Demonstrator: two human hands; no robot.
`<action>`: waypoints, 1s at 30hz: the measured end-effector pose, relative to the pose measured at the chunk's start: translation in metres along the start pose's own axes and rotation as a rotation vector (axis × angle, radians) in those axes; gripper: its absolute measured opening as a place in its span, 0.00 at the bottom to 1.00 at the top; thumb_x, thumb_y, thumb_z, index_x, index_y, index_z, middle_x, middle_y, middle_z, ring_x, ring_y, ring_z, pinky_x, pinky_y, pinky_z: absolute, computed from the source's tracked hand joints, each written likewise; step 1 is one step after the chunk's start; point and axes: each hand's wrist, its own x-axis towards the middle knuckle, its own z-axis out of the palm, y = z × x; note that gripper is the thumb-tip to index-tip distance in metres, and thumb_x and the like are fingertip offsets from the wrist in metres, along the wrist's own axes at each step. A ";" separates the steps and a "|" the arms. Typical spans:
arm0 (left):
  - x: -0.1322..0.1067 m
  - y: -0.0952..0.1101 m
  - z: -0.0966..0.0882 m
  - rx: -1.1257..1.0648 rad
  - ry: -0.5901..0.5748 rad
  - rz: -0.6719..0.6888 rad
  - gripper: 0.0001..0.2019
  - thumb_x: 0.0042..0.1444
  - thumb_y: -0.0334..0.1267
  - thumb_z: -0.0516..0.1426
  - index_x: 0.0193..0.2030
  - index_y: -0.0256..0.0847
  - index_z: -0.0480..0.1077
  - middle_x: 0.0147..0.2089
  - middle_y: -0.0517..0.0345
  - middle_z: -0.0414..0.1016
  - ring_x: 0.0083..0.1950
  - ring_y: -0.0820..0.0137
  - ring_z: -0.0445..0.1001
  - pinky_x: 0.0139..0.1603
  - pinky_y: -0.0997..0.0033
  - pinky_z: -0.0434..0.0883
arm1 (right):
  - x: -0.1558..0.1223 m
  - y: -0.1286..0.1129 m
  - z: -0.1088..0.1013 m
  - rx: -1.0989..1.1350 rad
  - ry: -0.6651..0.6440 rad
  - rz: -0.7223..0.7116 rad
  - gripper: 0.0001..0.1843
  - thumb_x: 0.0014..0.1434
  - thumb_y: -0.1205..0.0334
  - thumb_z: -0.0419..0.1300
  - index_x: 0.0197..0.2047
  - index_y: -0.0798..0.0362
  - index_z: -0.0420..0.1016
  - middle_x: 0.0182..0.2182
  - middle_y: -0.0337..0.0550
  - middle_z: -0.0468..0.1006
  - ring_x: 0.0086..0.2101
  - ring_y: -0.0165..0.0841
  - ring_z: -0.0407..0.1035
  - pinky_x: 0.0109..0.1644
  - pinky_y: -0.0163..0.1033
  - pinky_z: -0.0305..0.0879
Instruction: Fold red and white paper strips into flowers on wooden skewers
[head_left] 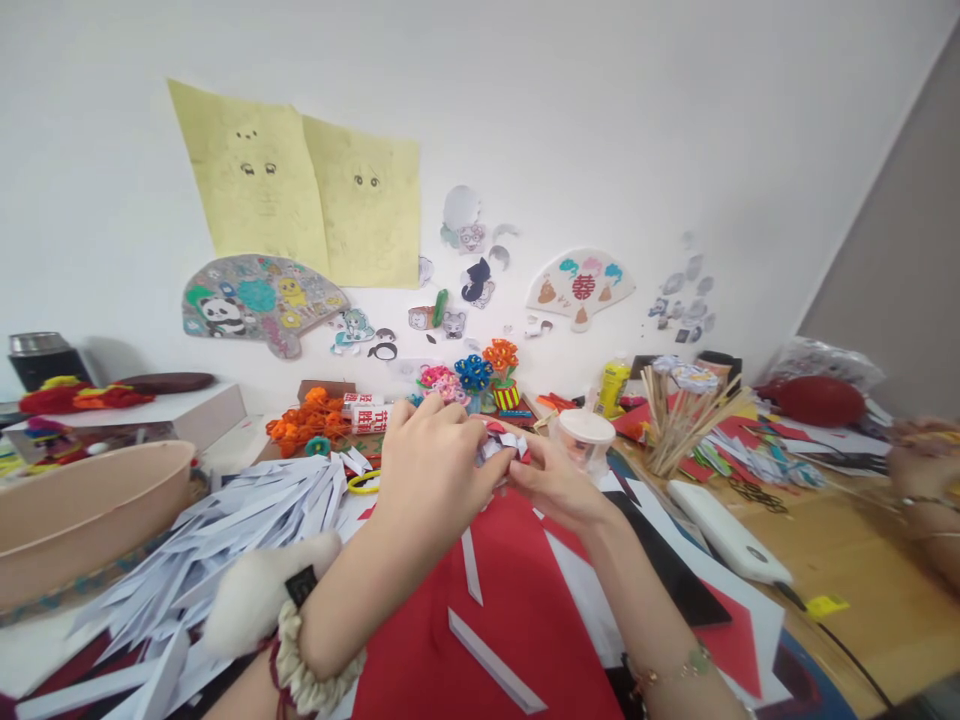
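Observation:
My left hand point(431, 470) and my right hand point(559, 485) meet above the table, both pinching a small folded white paper piece point(501, 442) held between their fingertips. A fluffy scrunchie sits on my left wrist and a thin bracelet on my right. Under the hands lies a red paper sheet point(517, 620) with loose white paper strips point(495, 660) on it. A big heap of white paper strips point(247, 530) lies to the left of my left arm.
A beige basin point(82, 500) stands far left. Paper flowers point(480, 375), a glue bottle point(613, 385), a clear lidded tub point(585, 435), a bundle of wooden sticks point(675, 425) and a white power bank point(727, 530) crowd the table. Another person's hand point(926, 470) is at the right edge.

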 end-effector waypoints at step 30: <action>0.006 -0.021 -0.019 -0.384 -0.264 0.243 0.27 0.47 0.50 0.67 0.54 0.47 0.71 0.48 0.55 0.71 0.48 0.63 0.70 0.45 0.65 0.69 | -0.005 0.008 -0.004 -0.020 -0.011 0.034 0.36 0.41 0.39 0.71 0.48 0.52 0.73 0.29 0.41 0.76 0.22 0.29 0.66 0.24 0.33 0.63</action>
